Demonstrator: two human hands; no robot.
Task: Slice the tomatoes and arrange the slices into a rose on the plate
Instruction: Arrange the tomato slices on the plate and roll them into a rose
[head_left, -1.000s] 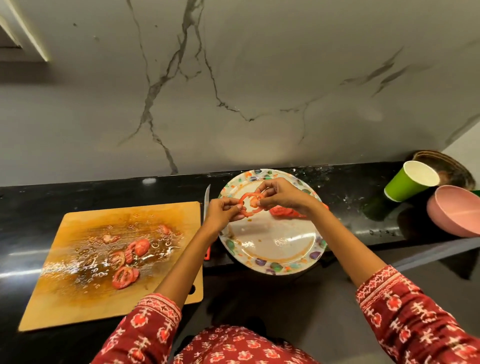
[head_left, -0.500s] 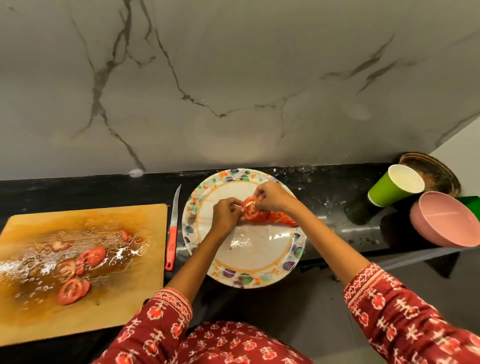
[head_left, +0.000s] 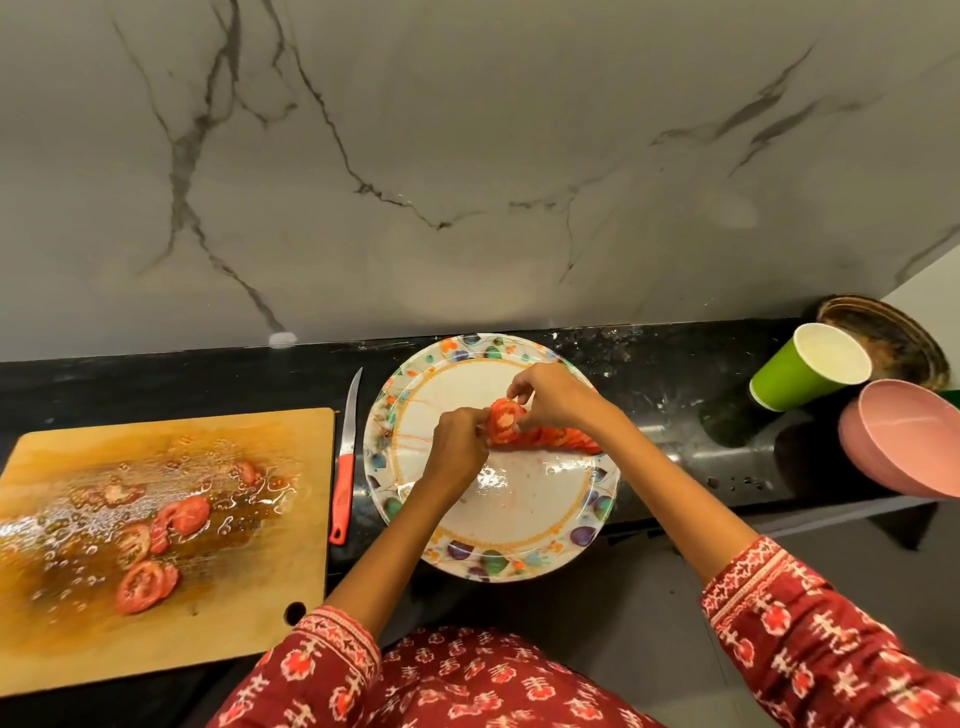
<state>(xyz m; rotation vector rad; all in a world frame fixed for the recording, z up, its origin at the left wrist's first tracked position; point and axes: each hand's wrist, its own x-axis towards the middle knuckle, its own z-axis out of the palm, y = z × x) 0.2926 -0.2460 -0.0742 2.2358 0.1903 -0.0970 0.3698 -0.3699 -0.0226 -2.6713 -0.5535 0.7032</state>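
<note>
Your left hand (head_left: 457, 444) and your right hand (head_left: 553, 397) meet over the far half of the plate (head_left: 519, 525), and both are pinching the same tomato slice (head_left: 504, 420). Your left fingers curl around its near-left edge; your right thumb and fingertips grip its far-right edge from above. You hold the slice tilted up on edge, its pale, seeded cut face turned toward you, its red skin showing as a thin rim. It forms the left end of a row of slices (head_left: 566, 439) that lies overlapped on the plate and runs rightward under your right wrist. Whether the pinched slice touches the plate surface, you cannot tell from here.

Your forearms come in from the lower edge, left one rising steeply from the middle, right one crossing from the lower right; both end in red patterned sleeves.

The plate is round, white in the middle, wet with juice, with an orange ring and a coloured floral border, and it sits on the black counter (head_left: 675, 374). Just beside its left edge lies a knife (head_left: 345, 457) with a red handle, blade pointing away from you. Left of that, a wooden cutting board (head_left: 249, 613) holds a pool of juice and seeds and several leftover tomato pieces (head_left: 156, 545). Well to the right stand a green paper cup (head_left: 800, 366) and a pink bowl (head_left: 909, 441).
</note>
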